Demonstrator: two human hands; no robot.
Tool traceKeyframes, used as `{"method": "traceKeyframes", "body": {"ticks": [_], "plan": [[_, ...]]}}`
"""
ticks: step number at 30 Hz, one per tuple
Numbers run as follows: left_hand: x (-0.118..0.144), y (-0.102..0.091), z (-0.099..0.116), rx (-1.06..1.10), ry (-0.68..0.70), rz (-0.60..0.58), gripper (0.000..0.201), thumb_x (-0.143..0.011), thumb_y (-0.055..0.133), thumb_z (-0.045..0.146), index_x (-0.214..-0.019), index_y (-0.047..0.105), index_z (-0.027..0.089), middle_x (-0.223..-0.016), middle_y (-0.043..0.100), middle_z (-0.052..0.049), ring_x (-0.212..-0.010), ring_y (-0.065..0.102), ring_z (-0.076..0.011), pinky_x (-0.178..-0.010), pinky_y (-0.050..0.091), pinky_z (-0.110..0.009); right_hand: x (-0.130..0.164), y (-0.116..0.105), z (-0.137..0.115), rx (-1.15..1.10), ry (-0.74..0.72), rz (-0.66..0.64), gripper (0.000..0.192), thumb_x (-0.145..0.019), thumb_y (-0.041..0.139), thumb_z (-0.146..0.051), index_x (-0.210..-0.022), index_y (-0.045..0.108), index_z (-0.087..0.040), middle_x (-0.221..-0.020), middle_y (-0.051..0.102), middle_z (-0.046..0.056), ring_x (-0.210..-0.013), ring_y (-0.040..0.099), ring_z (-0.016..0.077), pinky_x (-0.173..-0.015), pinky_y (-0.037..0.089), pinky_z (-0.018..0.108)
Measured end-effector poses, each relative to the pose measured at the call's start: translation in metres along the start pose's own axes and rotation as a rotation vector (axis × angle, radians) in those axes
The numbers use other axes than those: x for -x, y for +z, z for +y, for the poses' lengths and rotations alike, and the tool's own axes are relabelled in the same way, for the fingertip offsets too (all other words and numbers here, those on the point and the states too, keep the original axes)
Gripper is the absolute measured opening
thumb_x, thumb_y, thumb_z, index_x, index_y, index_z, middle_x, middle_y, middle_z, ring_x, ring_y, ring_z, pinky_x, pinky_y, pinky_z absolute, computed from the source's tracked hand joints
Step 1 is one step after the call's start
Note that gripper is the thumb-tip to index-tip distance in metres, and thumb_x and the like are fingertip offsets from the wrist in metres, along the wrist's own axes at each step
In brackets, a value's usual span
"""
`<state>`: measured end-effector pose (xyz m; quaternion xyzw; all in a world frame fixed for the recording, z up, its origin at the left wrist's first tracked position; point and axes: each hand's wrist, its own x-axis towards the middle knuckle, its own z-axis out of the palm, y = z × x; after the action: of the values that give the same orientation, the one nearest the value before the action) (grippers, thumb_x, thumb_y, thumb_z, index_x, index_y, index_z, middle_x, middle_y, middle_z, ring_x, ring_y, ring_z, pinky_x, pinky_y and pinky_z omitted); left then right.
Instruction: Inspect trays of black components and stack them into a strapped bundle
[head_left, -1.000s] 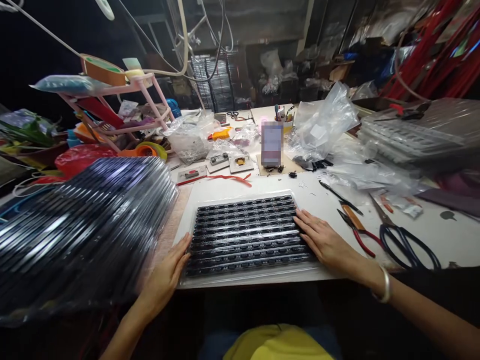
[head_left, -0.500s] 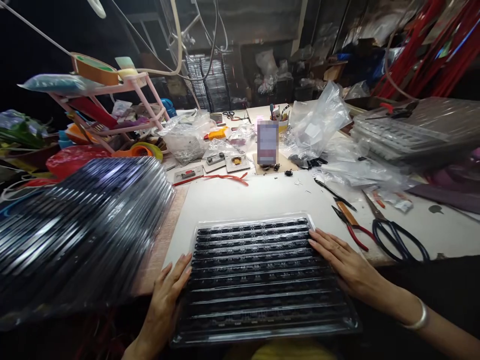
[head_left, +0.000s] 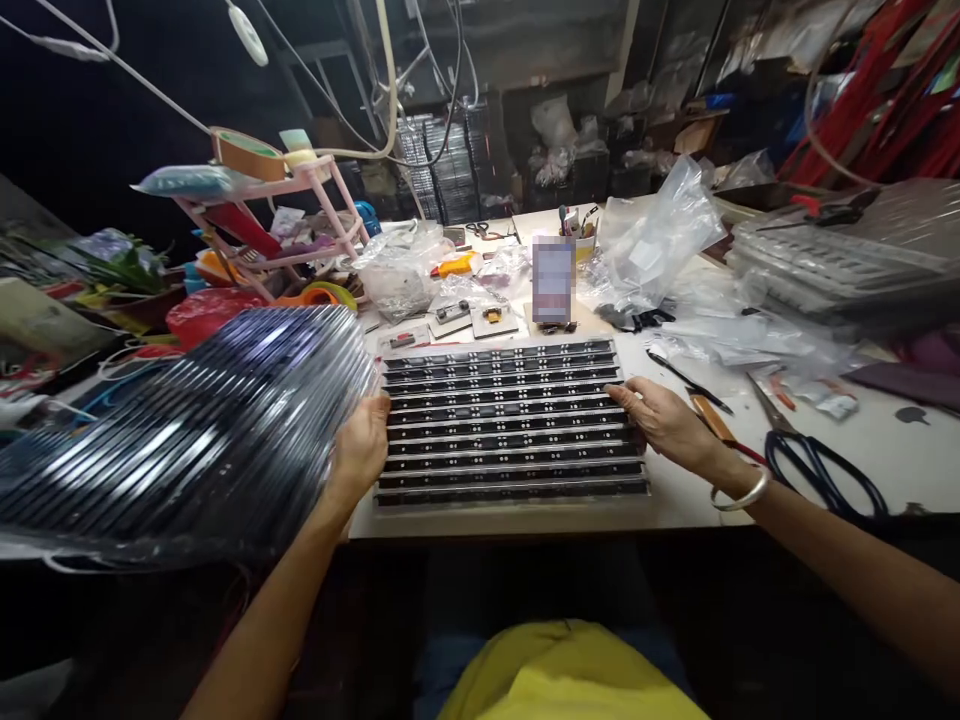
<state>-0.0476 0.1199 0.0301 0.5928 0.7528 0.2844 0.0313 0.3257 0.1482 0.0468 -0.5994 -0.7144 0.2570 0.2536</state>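
A clear plastic tray (head_left: pixel 510 420) with dark rows of small parts is held level just above the white table (head_left: pixel 675 495). My left hand (head_left: pixel 361 448) grips its left edge and my right hand (head_left: pixel 660 420) grips its right edge. A bangle sits on my right wrist. To the left, a tall tilted stack of the same trays (head_left: pixel 187 430) lies beside my left hand.
Red-handled pliers (head_left: pixel 716 425), black scissors (head_left: pixel 821 470) and tweezers lie right of the tray. Plastic bags (head_left: pixel 652 240), small fixtures (head_left: pixel 469 320) and a blurred upright card (head_left: pixel 553 280) stand behind. More trays (head_left: pixel 832 260) are stacked at far right; a pink rack (head_left: pixel 277 210) at left.
The tray was slid toward me off the table edge, then lifted and brought back over the table. My hands went from lying flat at its sides to gripping its edges.
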Motion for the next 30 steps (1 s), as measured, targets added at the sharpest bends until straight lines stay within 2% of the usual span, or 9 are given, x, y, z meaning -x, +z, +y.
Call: {"method": "traceKeyframes", "body": {"ticks": [3, 7, 10, 13, 15, 17, 21, 26, 30], "plan": [[0.006, 0.017, -0.006, -0.156, -0.024, -0.148, 0.053, -0.093, 0.022, 0.048, -0.08, 0.062, 0.015, -0.072, 0.064, -0.012, -0.074, 0.063, -0.0258, -0.065, 0.045, -0.034, -0.006, 0.012, 0.018, 0.145, 0.052, -0.157, 0.057, -0.088, 0.019, -0.069, -0.067, 0.043, -0.022, -0.055, 0.054, 0.002, -0.046, 0.053, 0.0152, -0.044, 0.038, 0.026], [0.014, 0.03, -0.005, -0.321, 0.003, -0.263, 0.058, -0.093, 0.02, 0.046, -0.08, 0.065, 0.011, -0.083, 0.065, -0.019, -0.081, 0.063, -0.0302, -0.073, 0.046, -0.042, -0.008, 0.015, 0.031, 0.404, -0.036, -0.208, 0.065, -0.088, 0.018, -0.069, -0.068, 0.054, -0.019, -0.062, 0.06, 0.01, -0.056, 0.058, 0.0225, -0.051, 0.039, 0.032], [0.015, 0.029, 0.003, -0.398, 0.051, -0.275, 0.055, -0.093, 0.023, 0.044, -0.091, 0.065, 0.008, -0.103, 0.061, -0.024, -0.098, 0.059, -0.0355, -0.085, 0.041, -0.05, -0.005, 0.018, 0.023, 0.631, -0.085, -0.153, 0.066, -0.091, 0.018, -0.062, -0.087, 0.061, -0.012, -0.07, 0.063, 0.018, -0.066, 0.061, 0.031, -0.054, 0.04, 0.037], [0.018, 0.035, 0.02, -0.465, 0.175, -0.218, 0.051, -0.094, 0.026, 0.04, -0.124, 0.053, 0.009, -0.131, 0.049, -0.023, -0.124, 0.042, -0.0366, -0.101, 0.028, -0.055, -0.003, 0.031, 0.01, 0.82, -0.299, -0.015, 0.052, -0.097, 0.021, -0.041, -0.115, 0.055, -0.006, -0.104, 0.062, 0.025, -0.094, 0.06, 0.0358, -0.072, 0.044, 0.045], [0.021, 0.045, 0.033, -0.456, 0.296, -0.264, 0.054, -0.095, 0.024, 0.042, -0.14, 0.037, 0.015, -0.147, 0.034, -0.017, -0.136, 0.027, -0.0335, -0.108, 0.018, -0.055, -0.007, 0.045, 0.001, 0.819, -0.509, -0.047, 0.045, -0.098, 0.023, -0.03, -0.13, 0.047, -0.009, -0.132, 0.049, 0.023, -0.121, 0.046, 0.0359, -0.092, 0.038, 0.051], [0.022, 0.056, 0.045, -0.394, 0.373, -0.385, 0.059, -0.095, 0.019, 0.049, -0.146, 0.025, 0.02, -0.154, 0.02, -0.01, -0.141, 0.013, -0.0305, -0.111, 0.012, -0.054, -0.013, 0.057, -0.006, 0.742, -0.63, -0.198, 0.047, -0.098, 0.024, -0.03, -0.139, 0.037, -0.013, -0.147, 0.032, 0.018, -0.135, 0.027, 0.0337, -0.103, 0.029, 0.052], [0.023, 0.066, 0.056, -0.323, 0.392, -0.482, 0.076, -0.087, 0.019, 0.067, -0.148, 0.014, 0.022, -0.156, 0.006, -0.009, -0.142, 0.001, -0.0315, -0.11, 0.004, -0.057, -0.026, 0.067, -0.016, 0.645, -0.649, -0.393, 0.058, -0.097, 0.024, -0.047, -0.147, 0.022, -0.018, -0.154, 0.01, 0.013, -0.141, 0.006, 0.0317, -0.108, 0.018, 0.056], [0.028, 0.062, 0.057, -0.3, 0.404, -0.44, 0.086, -0.08, 0.023, 0.075, -0.148, 0.017, 0.022, -0.156, 0.008, -0.01, -0.142, 0.002, -0.0323, -0.111, 0.002, -0.057, -0.023, 0.07, -0.013, 0.606, -0.667, -0.369, 0.075, -0.09, 0.025, -0.065, -0.147, 0.02, -0.018, -0.154, 0.007, 0.015, -0.141, 0.004, 0.0335, -0.108, 0.012, 0.06], [0.03, 0.061, 0.057, -0.29, 0.374, -0.447, 0.084, -0.082, 0.023, 0.073, -0.148, 0.02, 0.021, -0.156, 0.009, -0.011, -0.142, 0.001, -0.0327, -0.111, 0.002, -0.056, -0.019, 0.073, -0.008, 0.592, -0.671, -0.315, 0.073, -0.09, 0.024, -0.065, -0.147, 0.023, -0.02, -0.154, 0.009, 0.013, -0.141, 0.003, 0.0317, -0.109, 0.012, 0.058]]}}
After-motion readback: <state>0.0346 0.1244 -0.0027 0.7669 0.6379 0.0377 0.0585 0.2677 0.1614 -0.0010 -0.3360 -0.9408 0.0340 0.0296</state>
